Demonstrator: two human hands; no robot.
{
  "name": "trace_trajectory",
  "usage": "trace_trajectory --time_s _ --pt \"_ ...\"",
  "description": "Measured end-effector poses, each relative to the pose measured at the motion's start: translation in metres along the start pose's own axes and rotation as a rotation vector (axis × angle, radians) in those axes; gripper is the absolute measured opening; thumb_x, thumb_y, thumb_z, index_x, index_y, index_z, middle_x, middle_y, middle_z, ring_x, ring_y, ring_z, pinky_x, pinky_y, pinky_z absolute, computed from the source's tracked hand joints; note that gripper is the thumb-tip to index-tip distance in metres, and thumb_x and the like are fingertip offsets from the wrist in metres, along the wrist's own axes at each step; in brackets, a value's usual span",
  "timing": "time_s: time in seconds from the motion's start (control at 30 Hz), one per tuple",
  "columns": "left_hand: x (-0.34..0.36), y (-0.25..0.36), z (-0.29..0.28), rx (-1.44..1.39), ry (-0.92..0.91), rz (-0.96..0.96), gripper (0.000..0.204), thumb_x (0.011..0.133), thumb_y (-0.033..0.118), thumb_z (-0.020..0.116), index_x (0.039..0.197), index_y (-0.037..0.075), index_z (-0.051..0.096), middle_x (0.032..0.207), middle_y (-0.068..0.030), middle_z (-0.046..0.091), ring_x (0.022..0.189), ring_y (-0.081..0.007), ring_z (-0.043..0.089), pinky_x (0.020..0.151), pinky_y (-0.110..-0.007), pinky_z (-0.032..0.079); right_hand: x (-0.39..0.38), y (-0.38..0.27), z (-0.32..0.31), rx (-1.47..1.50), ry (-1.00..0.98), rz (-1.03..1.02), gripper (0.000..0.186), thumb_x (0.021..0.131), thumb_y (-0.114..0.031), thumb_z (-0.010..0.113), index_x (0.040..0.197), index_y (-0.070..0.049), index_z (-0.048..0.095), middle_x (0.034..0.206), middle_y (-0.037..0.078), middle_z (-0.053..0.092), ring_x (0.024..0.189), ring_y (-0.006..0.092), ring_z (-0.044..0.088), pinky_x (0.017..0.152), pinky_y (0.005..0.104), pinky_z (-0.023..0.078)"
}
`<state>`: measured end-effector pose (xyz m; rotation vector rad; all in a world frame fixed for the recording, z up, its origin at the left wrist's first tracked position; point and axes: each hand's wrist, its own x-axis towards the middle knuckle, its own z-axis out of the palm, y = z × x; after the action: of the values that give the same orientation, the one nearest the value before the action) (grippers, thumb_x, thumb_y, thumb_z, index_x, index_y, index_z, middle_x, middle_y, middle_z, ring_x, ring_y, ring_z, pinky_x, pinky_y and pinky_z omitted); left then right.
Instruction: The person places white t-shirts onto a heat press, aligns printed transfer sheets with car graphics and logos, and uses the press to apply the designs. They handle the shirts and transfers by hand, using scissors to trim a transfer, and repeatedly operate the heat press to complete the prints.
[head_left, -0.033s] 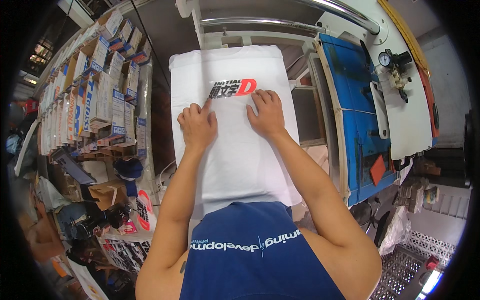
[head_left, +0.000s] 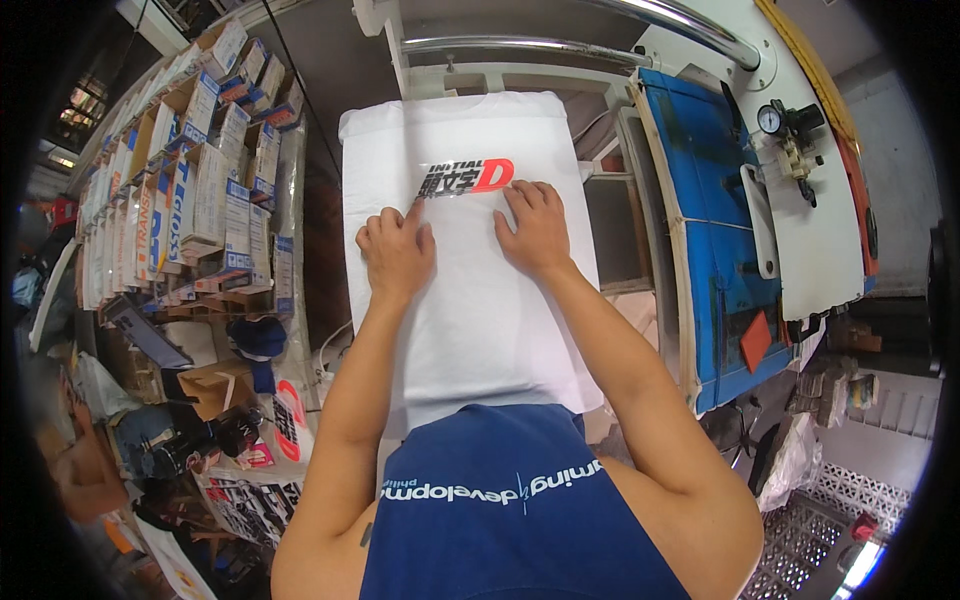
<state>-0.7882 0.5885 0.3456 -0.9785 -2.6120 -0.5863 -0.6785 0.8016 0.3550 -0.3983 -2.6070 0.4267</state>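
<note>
A white T-shirt (head_left: 470, 330) lies spread over a flat platen in front of me. Near its upper middle sits a clear transfer film (head_left: 465, 178) with a black and red printed design. My left hand (head_left: 397, 255) rests on the cloth just below the film, index finger stretched to its lower left corner and thumb apart. At the film's lower right edge, my right hand (head_left: 535, 225) lies with its fingers spread, fingertips touching or very near the film. Neither hand grips anything. Whether the fingertips press down on the film cannot be made out.
Stacked cardboard boxes (head_left: 190, 170) fill a rack on the left, with more printed sheets (head_left: 290, 420) below. On the right stand a blue board (head_left: 715, 240) holding an orange-red piece (head_left: 755, 340), and a pressure gauge (head_left: 770, 118). Metal bars (head_left: 520, 43) cross beyond the shirt. Another person's arm (head_left: 90, 465) shows at far left.
</note>
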Motion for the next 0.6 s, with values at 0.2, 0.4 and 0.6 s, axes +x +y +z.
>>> trace_trajectory --time_s 0.2,0.4,0.6 --pt "0.003 -0.003 0.001 -0.007 -0.049 -0.010 0.045 0.092 0.026 0.067 0.136 0.016 0.068 0.098 -0.0081 0.054 0.100 -0.0276 0.050 0.098 -0.050 0.035 0.003 0.004 0.001 -0.005 -0.045 0.010 0.042 0.091 -0.025 0.069 0.127 -0.003 0.068 0.139 0.013 0.061 0.133 0.0380 0.048 0.114 0.0487 0.039" --pt "0.007 0.002 0.000 -0.029 -0.072 -0.092 0.043 0.091 0.024 0.070 0.133 0.017 0.069 0.101 -0.0077 0.056 0.101 -0.0277 0.052 0.096 -0.049 0.036 0.011 0.003 0.005 -0.001 -0.011 0.043 0.035 0.086 -0.024 0.073 0.116 -0.005 0.070 0.131 0.012 0.062 0.130 0.0378 0.048 0.110 0.0487 0.041" --pt "0.037 -0.075 0.008 -0.456 0.242 -0.296 0.024 0.089 0.027 0.073 0.108 0.012 0.076 0.100 -0.0094 0.062 0.098 -0.0286 0.061 0.088 -0.045 0.047 0.043 0.072 -0.028 0.065 0.164 0.372 0.017 0.083 -0.020 0.075 0.088 -0.004 0.072 0.100 0.017 0.070 0.097 0.0401 0.066 0.087 0.0440 0.053"
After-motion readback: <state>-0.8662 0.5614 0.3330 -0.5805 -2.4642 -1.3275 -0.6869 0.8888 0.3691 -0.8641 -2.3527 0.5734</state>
